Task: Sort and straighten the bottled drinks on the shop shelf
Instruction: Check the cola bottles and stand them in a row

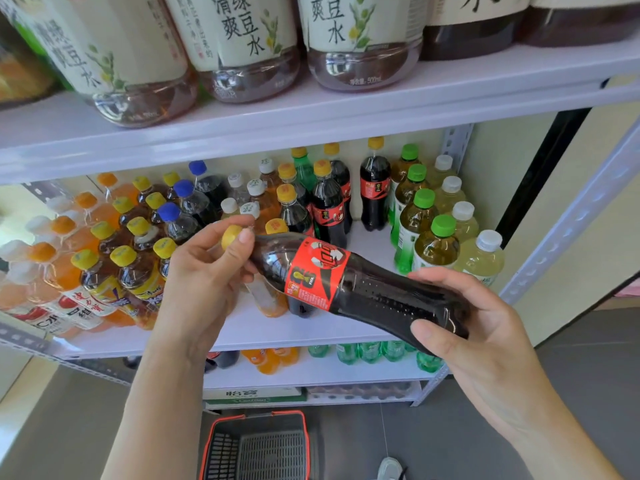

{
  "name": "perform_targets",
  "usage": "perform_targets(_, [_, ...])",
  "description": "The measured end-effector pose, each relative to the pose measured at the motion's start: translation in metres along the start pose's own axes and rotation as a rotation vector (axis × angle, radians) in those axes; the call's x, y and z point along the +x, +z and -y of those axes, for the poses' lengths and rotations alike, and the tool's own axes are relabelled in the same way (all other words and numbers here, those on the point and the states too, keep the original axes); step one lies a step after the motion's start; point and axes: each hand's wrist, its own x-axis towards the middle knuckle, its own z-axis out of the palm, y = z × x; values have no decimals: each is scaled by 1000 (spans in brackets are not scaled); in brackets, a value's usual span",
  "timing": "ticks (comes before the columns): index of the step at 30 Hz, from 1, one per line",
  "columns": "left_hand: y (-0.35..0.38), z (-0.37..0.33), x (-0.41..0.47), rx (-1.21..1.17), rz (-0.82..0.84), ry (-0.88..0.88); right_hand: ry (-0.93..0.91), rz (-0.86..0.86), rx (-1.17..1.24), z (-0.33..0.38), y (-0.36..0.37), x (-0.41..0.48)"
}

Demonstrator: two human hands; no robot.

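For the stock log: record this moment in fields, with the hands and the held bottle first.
held item: cola bottle, red label, yellow cap
orientation: nearly on its side, cap toward the left
left hand: pinches the cap end
right hand: grips the base
matching stock: cola row upright on the middle shelf
floor: red-rimmed basket

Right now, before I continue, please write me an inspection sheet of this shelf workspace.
Surface: white shelf, bare strip at front.
Job's things: cola bottle held nearly level before the shelf; other colas stand behind; green-capped bottles at right.
Clutter: nothing seen.
Grips: left hand pinches the yellow cap; right hand holds the bottle's base.
Cables: nothing seen.
Surroundings: red-rimmed basket below; large bottles on upper shelf.
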Motion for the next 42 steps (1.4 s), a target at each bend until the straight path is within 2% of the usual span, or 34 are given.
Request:
perform_targets(8, [18,-7,9,-109,45,58,122,188,-217,-7,5,-6])
perform_targets(14, [32,-9,14,-194,86,7,83,152,-344,-6,10,-8])
perform_targets(23, [40,-2,19,-73,75,-18,-159,-66,-529,-24,19,-17])
perform_targets(28, [41,4,22,88,46,-21,-280,-124,-553,-25,20,-15])
perform_targets(34, [47,7,21,244,82,42,-235,-98,-475,-26,10,-13])
perform_targets(38, [53,2,20,386,134,84,-157,-88,-444,-35,0,-11])
perform_targets(42, [62,-10,15,726,193,239,21,-41,-489,-46,-10,-3])
